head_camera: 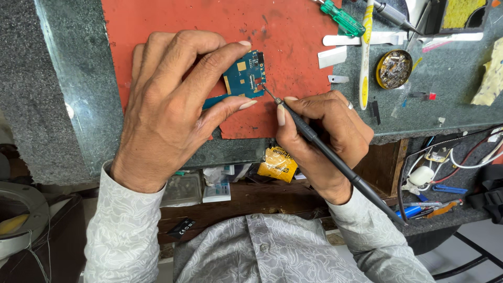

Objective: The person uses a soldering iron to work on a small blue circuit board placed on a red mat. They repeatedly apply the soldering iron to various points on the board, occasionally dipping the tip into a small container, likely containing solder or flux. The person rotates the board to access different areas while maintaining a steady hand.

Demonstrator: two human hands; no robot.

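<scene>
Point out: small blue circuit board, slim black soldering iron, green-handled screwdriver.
small blue circuit board (242, 79), head view, on its bare blue face.
slim black soldering iron (309, 133), head view, on the black shaft by the right hand's fingers.
green-handled screwdriver (343, 18), head view, mid-handle.

A small blue circuit board (242, 79) lies flat on a red mat, its face showing gold pads and a dark component at its upper right corner; its left part is hidden; the left hand (170, 105) pins it between thumb and forefinger; a slim black soldering iron (325, 152) slants from lower right up to the left, gripped pen-like in the right hand (327, 139); its thin metal tip touches the board's right edge.
</scene>
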